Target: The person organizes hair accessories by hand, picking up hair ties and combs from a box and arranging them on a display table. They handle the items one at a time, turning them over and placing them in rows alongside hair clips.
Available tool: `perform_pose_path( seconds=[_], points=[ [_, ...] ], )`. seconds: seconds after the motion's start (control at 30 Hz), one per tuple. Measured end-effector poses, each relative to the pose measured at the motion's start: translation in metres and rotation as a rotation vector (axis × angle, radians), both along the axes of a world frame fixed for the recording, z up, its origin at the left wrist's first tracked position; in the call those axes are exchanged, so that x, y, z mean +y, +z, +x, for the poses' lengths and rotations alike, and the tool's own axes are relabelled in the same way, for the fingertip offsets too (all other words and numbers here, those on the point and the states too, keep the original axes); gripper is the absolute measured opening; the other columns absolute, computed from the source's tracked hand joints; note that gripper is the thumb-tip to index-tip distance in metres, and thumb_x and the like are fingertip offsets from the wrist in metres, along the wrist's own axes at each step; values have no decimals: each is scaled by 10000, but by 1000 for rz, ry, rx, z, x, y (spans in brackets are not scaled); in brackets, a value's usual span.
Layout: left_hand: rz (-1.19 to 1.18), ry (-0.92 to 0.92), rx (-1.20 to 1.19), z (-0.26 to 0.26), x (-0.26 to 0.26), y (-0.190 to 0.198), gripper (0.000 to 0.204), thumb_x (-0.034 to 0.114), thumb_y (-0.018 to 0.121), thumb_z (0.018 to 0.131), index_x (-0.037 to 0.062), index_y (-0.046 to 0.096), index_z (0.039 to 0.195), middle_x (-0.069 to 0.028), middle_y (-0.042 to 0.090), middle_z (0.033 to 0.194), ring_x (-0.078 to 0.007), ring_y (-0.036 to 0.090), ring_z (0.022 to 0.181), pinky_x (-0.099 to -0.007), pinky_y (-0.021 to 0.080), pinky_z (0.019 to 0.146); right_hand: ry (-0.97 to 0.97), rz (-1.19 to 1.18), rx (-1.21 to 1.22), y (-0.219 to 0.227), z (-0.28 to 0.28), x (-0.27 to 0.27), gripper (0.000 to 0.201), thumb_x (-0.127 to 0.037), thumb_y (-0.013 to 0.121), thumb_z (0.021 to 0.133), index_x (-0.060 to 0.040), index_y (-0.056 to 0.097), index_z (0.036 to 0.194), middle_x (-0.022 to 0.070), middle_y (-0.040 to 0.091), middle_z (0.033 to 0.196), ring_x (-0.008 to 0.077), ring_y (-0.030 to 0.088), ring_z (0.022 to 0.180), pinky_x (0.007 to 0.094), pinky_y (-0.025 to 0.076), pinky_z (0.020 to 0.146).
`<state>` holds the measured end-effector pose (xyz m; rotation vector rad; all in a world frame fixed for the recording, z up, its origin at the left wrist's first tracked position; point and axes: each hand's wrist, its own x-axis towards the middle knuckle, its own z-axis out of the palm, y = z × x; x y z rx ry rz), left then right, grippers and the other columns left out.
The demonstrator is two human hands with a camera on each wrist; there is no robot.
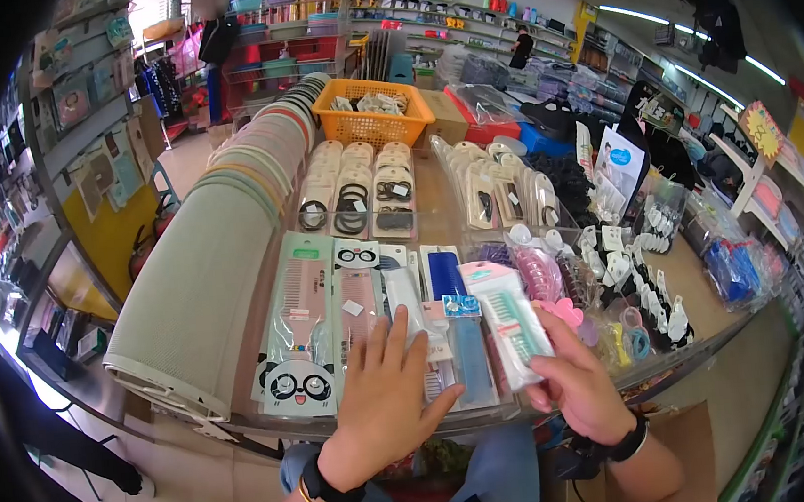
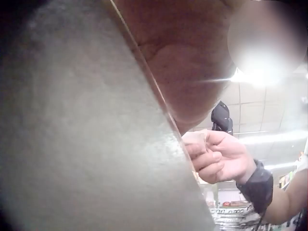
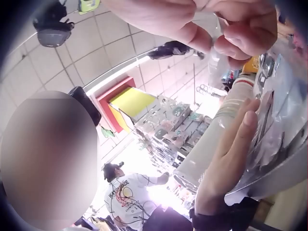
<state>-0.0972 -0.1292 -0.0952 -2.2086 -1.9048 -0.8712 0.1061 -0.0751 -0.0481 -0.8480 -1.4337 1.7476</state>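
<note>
The right hand (image 1: 578, 383) pinches the lower end of a clear packet with a green-and-white comb (image 1: 512, 323), tilted above the front of the display. With fingers spread, the left hand (image 1: 381, 399) rests on or just over the packaged combs; contact cannot be told. Under and beside it lie a white packet (image 1: 402, 293), a pink comb (image 1: 354, 302) and a panda-printed pack (image 1: 299, 382). A blue comb pack (image 1: 470, 359) lies between the hands. In the right wrist view the right hand (image 3: 231, 29) holds clear plastic, the left hand (image 3: 228, 163) beyond it.
Rolled mats (image 1: 204, 257) line the display's left side. An orange basket (image 1: 373, 121) stands at the back, behind carded hair ties (image 1: 351, 203). Purple and pink claw clips (image 1: 538, 273) and black-and-white hair items (image 1: 645, 279) lie to the right. A person in white (image 3: 130, 197) stands nearby.
</note>
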Motion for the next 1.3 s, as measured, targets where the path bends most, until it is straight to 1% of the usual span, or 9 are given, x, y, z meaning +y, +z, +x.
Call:
perform_pose_path(
  seconds=[0.3,0.43,0.63,0.73,0.87,1.03,1.17,1.23,1.3],
  points=[
    [10,-1,-32,-2,-3,-3,566,417,587,773,0,503,1146,-230,410,1269,-376,384,1175,-482,286,973,128,-29,-224,-1,-47,64,528,-75,534,853,-20,269,1306,68,554,745,113,522,549,233,423,490],
    [47,-12,-46,-3,-3,-4,539,399,605,759,14,516,1125,-209,447,1227,-360,403,1154,-474,295,965,133,-34,-283,0,-57,68,609,-54,544,838,19,212,1344,141,514,1056,162,587,817,282,509,674],
    [71,-13,-73,-4,-4,-3,493,378,619,750,34,526,1091,-195,470,1193,-347,406,1144,-468,300,957,138,1230,-725,8,-58,41,459,-82,572,778,20,423,1201,216,445,1191,305,516,1032,352,433,841],
    [82,-19,-76,-4,-3,-6,486,376,617,752,38,528,1090,-193,476,1185,-348,409,1138,-469,301,952,283,1439,-859,5,-68,57,432,-118,571,778,2,454,1176,200,445,1211,350,424,1141,422,346,941],
    [80,-21,-83,-5,-4,-6,485,373,616,751,37,528,1089,-193,482,1179,-344,413,1132,-464,298,956,276,1519,-1000,-19,-71,86,430,-217,540,822,-17,456,1194,187,456,1219,341,410,1167,485,283,971],
    [70,2,-71,-4,-5,-5,508,364,629,737,25,522,1100,-190,480,1182,-336,410,1140,-448,298,962,305,1176,-1197,-21,-71,97,491,-361,462,865,-45,441,1240,182,439,1261,323,389,1188,506,216,998],
    [140,1,-107,-5,-5,-1,468,330,652,721,18,530,1047,-175,503,1102,-326,439,1080,-427,338,910,180,1375,-1202,-20,-74,92,478,-325,501,848,-54,445,1238,186,433,1268,315,379,1199,509,222,999],
    [102,-52,-229,-6,-6,2,397,293,652,717,10,523,965,-141,502,932,-304,471,936,-428,360,837,467,1327,-844,-12,-77,91,494,-289,538,833,-99,412,1270,163,404,1304,317,331,1241,533,217,989],
    [82,-75,-208,-7,-7,0,370,288,658,709,21,522,927,-121,484,878,-287,466,874,-412,364,790,558,1316,-882,-11,-78,80,487,-264,542,829,-107,411,1271,156,394,1314,321,320,1248,540,218,984]
  ],
)
